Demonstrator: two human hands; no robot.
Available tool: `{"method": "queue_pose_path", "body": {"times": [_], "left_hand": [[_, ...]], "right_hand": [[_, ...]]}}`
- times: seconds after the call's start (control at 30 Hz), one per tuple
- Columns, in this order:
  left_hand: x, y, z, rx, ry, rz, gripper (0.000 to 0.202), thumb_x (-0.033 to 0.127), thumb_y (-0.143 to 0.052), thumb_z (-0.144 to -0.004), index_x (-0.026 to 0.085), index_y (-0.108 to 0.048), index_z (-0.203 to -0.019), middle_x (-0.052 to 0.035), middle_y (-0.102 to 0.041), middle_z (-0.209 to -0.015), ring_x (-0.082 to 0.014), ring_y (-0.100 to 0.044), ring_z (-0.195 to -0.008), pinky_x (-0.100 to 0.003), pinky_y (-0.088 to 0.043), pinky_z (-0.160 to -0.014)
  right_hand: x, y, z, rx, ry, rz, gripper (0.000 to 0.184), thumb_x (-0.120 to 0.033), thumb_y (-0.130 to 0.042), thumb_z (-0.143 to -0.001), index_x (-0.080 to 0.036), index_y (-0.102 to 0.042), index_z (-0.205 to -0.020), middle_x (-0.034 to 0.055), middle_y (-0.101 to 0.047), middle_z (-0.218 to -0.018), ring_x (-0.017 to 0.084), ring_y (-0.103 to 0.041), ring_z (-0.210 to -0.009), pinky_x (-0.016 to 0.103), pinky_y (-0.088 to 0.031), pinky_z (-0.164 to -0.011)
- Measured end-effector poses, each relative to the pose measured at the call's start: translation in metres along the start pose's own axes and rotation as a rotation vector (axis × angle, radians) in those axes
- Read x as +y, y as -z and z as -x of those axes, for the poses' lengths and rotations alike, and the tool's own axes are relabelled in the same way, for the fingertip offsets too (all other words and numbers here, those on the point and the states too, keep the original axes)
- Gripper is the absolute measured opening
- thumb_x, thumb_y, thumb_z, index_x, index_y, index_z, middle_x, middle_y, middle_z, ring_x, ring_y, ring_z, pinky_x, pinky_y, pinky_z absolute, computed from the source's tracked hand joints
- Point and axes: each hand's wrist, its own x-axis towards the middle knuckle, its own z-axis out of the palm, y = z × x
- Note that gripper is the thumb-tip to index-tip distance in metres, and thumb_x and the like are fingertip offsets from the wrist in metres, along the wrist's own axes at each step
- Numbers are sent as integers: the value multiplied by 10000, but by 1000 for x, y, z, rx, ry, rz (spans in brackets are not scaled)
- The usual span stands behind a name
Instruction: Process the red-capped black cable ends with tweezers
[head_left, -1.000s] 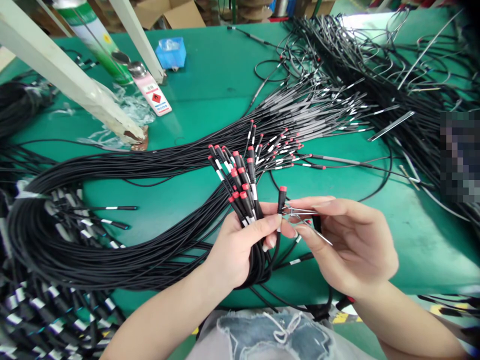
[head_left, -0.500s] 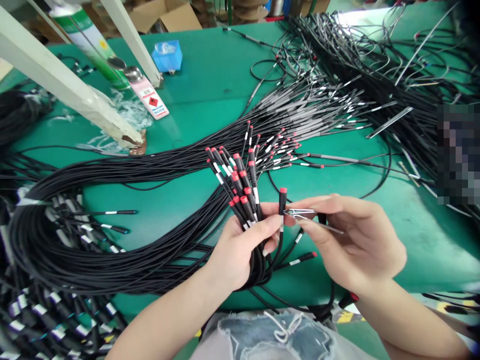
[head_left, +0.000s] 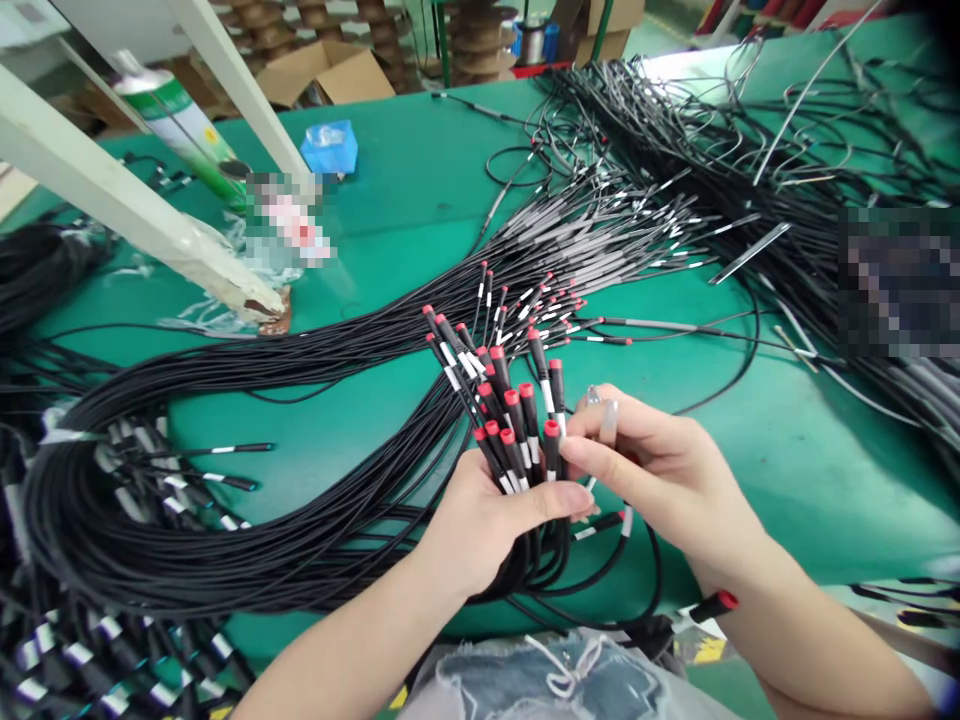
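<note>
Over a green tabletop (head_left: 405,190), in the head view, a bundle of black connectors (head_left: 513,405) with red ends is gripped by the left hand (head_left: 484,525). The fingers of that hand are curled around the cables just below, the thumb is laid across the front, and the red ends are pointed upward and slightly fanned. By the right hand (head_left: 667,470) a metal tool (head_left: 610,420) is held, tucked among the bent fingers; part of it is hidden. The right thumb and forefinger are drawn nearly together at the bundle's right edge; whether a connector is pinched there cannot be told.

To the left, black cables are gathered in a large loop (head_left: 187,368), bound by a white tie (head_left: 67,437). Beyond the hands, grey-sleeved cable ends (head_left: 585,245) are spread, and toward the right a heap of black cables (head_left: 690,160) is piled. At the upper left, a blue box (head_left: 330,150), a green and white can (head_left: 184,130) and a blurred pink container (head_left: 289,225) are set near white posts (head_left: 142,210).
</note>
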Motion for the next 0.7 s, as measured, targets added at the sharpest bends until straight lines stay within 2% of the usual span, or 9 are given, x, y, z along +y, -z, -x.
{"method": "queue_pose_path", "body": {"times": [0.1, 0.17, 0.27, 0.4, 0.47, 0.53, 0.57, 0.63, 0.7], "left_hand": [[1, -1, -1, 74, -68, 14, 81, 197, -781, -759, 157, -712, -742, 2, -673, -682, -111, -615, -639, -224, -498, -655], [4, -1, -2, 80, -81, 76, 156, 236, -728, -804, 147, -662, -694, 7, -601, -580, -91, -545, -538, -202, -435, -542], [8, 1, -2, 27, -62, 154, 111, 247, -742, -784, 153, -684, -791, 56, -470, -454, -54, -380, -402, -177, -284, -425], [9, 3, -2, 7, -27, 127, 184, 272, -813, -723, 147, -708, -808, 49, -482, -454, -51, -373, -396, -185, -258, -415], [9, 3, -3, -1, -34, 107, 168, 266, -812, -724, 144, -712, -780, 41, -493, -475, -53, -384, -413, -191, -247, -415], [10, 2, -3, 6, -60, 86, 157, 269, -795, -742, 135, -716, -763, 30, -510, -489, -53, -387, -427, -198, -244, -419], [11, 2, -2, 22, -70, 82, 159, 269, -792, -743, 130, -717, -758, 15, -545, -509, -54, -393, -432, -202, -248, -422], [11, 1, -2, 70, -66, 90, 158, 262, -802, -724, 131, -718, -750, -29, -642, -587, -57, -415, -442, -207, -261, -426], [11, 1, -2, 104, -51, 117, 142, 241, -819, -700, 147, -734, -764, -58, -708, -668, -54, -436, -444, -200, -268, -424]], "right_hand": [[-1, 0, 2, 27, -10, -38, 172, -210, -610, -940, -235, -607, -770, -23, -591, -718, 134, -510, -714, 284, -429, -669], [-2, 0, 3, 11, -26, -33, 169, -216, -602, -945, -234, -603, -777, -22, -577, -716, 135, -486, -727, 281, -421, -681], [-2, 0, 3, -60, -42, -31, 176, -238, -586, -956, -223, -598, -782, -21, -541, -703, 128, -464, -714, 271, -417, -666], [-1, -3, 2, -147, -30, -47, 165, -261, -575, -962, -218, -634, -813, -10, -560, -720, 127, -503, -706, 277, -450, -668], [1, -3, 2, -114, -37, -29, 208, -278, -600, -947, -205, -612, -752, -13, -533, -679, 122, -490, -660, 264, -443, -615], [2, -2, 3, -5, -22, 30, 218, -289, -592, -952, -205, -619, -753, -12, -532, -671, 115, -482, -631, 256, -441, -586], [2, -1, 4, 64, -9, 52, 192, -290, -566, -968, -214, -656, -816, -5, -552, -697, 114, -496, -635, 252, -447, -580], [3, -1, 5, 174, 30, 13, 206, -274, -518, -992, -276, -672, -1128, 7, -611, -795, 119, -557, -673, 244, -479, -568], [2, -3, 6, 236, 64, -101, 426, -236, -543, -976, -334, -502, -1389, 18, -666, -910, 137, -625, -721, 255, -536, -571]]}}
